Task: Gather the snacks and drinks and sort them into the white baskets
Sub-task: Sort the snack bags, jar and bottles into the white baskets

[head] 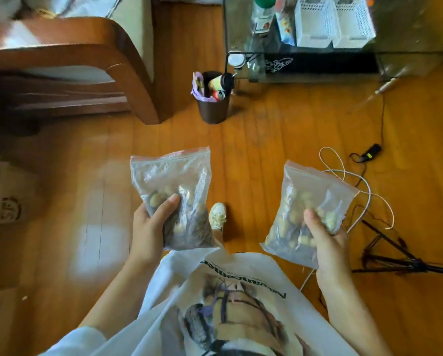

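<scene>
The left hand (pixel 151 222) grips one zip bag (pixel 173 199) of nuts from below, thumb across its front; the right hand (pixel 325 232) grips a second bag (pixel 307 214) the same way, thumb pressed on the nuts. Both bags hang over the wooden floor (pixel 279 129), well apart from each other and far from the two white baskets (pixel 333 21), which stand side by side on the glass bench (pixel 408 27) ahead, beside a bottle (pixel 262 14).

Each bag stands nearly upright, long axis running from the hand up to the sealed strip. The left bag's seal points up and slightly away; the right bag leans, its seal tipped toward the left.

Risks, as I judge them: the grip sits low on loose, heavy contents — the slack upper half could flop over and the plastic slip through the fingers. Whether the seals are fully closed cannot be told; a tilt could spill nuts. On the way to the bench lie a white cable (pixel 356 186), a black cable and a tripod leg (pixel 395 255) on the right, and a bin (pixel 212 104) ahead — all trip hazards with both hands full.
</scene>
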`<action>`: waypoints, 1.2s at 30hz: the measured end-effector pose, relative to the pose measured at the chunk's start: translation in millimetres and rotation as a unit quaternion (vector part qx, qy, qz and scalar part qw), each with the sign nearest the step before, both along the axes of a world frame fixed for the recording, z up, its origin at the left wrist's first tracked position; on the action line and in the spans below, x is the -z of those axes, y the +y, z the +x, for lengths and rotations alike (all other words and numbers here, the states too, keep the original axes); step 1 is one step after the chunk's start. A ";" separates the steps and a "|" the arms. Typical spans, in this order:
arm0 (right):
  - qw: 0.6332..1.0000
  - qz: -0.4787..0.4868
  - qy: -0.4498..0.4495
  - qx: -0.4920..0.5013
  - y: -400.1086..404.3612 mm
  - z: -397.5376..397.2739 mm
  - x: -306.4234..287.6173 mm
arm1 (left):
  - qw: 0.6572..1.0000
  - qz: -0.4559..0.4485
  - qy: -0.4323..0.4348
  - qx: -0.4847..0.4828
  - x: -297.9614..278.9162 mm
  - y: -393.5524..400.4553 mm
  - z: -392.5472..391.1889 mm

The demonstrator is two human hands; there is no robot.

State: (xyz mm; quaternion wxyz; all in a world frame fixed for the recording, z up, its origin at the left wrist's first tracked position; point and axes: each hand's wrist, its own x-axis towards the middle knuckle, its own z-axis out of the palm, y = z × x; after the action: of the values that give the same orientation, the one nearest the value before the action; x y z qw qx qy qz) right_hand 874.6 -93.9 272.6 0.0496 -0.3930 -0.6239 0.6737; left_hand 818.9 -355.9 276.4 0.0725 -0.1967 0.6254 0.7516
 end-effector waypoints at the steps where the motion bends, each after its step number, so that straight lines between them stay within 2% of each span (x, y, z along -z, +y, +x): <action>1: 1.000 -0.001 0.003 0.011 4.7 -18.2 -3.1 | 1.000 -0.002 0.002 0.010 -2.2 6.5 -23.0; 7: 0.998 -0.005 0.041 0.042 28.2 -109.7 -20.8 | 0.990 0.000 0.046 0.134 -21.5 58.6 -153.3; 10: 0.997 -0.007 0.026 0.075 40.6 -134.1 -20.2 | 0.980 -0.001 0.060 0.189 -28.8 90.4 -199.6; 15: 0.991 -0.015 0.030 0.131 87.4 -174.9 -7.5 | 0.971 0.012 0.031 0.235 -21.5 154.7 -261.5; 19: 0.989 -0.018 0.041 0.139 109.5 -189.2 -3.9 | 0.974 0.018 0.016 0.223 -15.0 168.9 -274.9; 26: 0.986 -0.009 0.087 0.139 233.8 -285.0 -7.2 | 0.982 -0.004 0.010 0.188 -14.1 279.9 -360.6; 31: 0.987 0.007 0.127 0.100 319.4 -359.5 -22.3 | 0.981 0.014 0.059 0.182 -31.2 372.8 -420.2; 36: 0.990 -0.009 0.132 0.045 368.7 -417.8 -25.1 | 0.980 0.015 0.074 0.185 -38.0 424.0 -464.3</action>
State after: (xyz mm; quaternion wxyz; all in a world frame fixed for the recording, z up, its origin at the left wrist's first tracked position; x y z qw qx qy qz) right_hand 456.9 274.8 297.6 0.1578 -0.3288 -0.5878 0.7221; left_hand 354.5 68.1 314.4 0.1661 -0.0203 0.6434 0.7470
